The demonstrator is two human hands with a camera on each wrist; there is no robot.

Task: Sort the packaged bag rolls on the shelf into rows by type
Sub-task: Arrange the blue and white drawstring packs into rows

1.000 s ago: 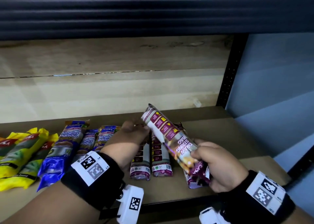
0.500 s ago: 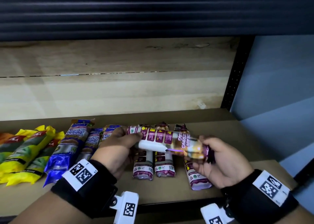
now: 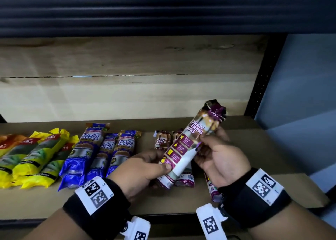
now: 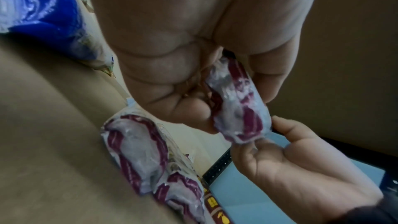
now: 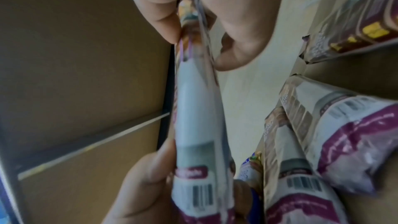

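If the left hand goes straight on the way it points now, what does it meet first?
Probably the right hand, which grips the same purple pack just ahead of the left hand. Depth is unclear; the packs on the shelf lie lower.

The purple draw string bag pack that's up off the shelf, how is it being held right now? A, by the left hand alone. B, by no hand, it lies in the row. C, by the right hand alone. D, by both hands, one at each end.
D: the left hand grips the lower end of the draw string bag pack and the right hand holds its upper part.
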